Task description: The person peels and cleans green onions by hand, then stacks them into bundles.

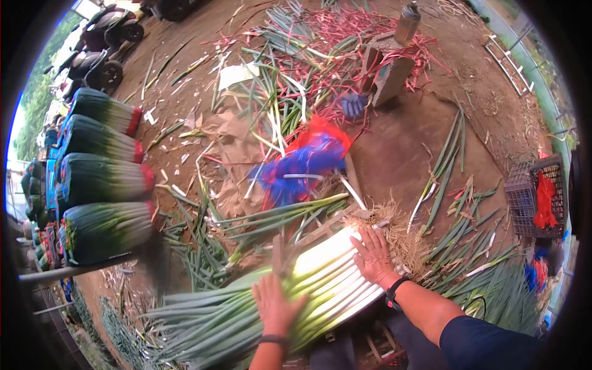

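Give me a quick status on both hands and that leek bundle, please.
Left hand open, flat on leek bundle. Right hand open, flat near the root end. Loose leaves alongside, nothing across the bundle.

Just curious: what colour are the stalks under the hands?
The stalks are white at the root end, green toward the leaves; head view.
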A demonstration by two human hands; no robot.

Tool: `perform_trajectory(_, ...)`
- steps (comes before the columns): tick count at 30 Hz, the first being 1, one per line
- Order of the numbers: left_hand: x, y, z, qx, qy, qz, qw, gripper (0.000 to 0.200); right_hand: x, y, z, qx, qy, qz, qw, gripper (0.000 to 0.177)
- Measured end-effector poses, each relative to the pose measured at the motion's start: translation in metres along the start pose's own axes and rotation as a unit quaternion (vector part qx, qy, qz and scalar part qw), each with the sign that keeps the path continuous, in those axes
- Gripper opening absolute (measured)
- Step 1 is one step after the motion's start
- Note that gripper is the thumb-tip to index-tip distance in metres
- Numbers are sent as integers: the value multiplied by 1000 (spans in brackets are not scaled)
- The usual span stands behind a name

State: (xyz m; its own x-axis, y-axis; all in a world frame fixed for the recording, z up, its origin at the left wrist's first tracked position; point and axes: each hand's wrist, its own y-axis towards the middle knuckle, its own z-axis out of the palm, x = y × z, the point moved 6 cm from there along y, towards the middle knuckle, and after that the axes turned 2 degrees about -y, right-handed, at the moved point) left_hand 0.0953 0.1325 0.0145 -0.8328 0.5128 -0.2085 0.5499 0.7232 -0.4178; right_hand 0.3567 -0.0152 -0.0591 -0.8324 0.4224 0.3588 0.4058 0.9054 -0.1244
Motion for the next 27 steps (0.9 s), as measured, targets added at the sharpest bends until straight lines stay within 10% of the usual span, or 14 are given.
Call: perform_trajectory(27, -11, -8, -26, -11, 4, 26, 1000, 113, 2, 0, 13, -12, 6, -14, 1000, 54)
